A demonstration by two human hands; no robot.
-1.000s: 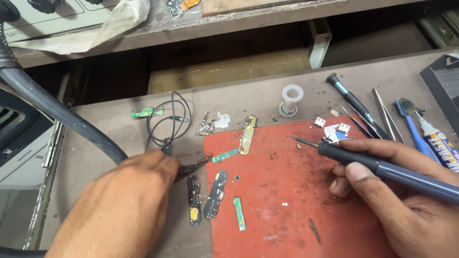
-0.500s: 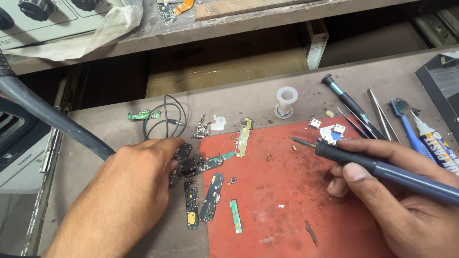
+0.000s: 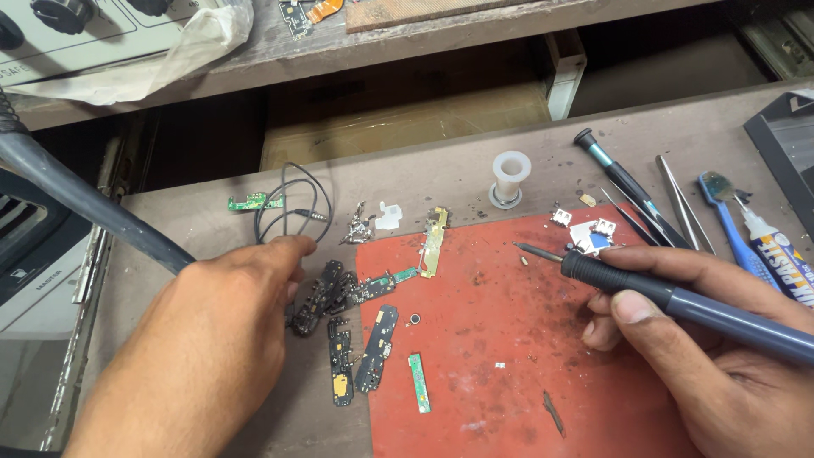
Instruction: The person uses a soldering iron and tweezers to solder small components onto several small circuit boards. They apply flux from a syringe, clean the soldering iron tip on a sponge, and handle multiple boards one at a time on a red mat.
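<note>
Gripping the soldering iron [image 3: 678,301] pen-style, the right hand [image 3: 721,356] hovers its tip over the red mat [image 3: 509,373]. Left hand [image 3: 203,339] reaches, fingers loosely curled, toward the dark circuit boards [image 3: 339,293] at the mat's edge; roughly five, perhaps more. Best to pin one board flat and keep the tip steady.

A white empty spool [image 3: 511,175] stands on the desk [image 3: 441,174] just behind the red mat [image 3: 509,339]. To the right lie a dark screwdriver [image 3: 627,182], metal tweezers [image 3: 678,203], a blue brush [image 3: 727,222] and a paste tube [image 3: 776,254]. A thin grey cable [image 3: 288,203] coils near a small green board [image 3: 253,202] at left.
</note>
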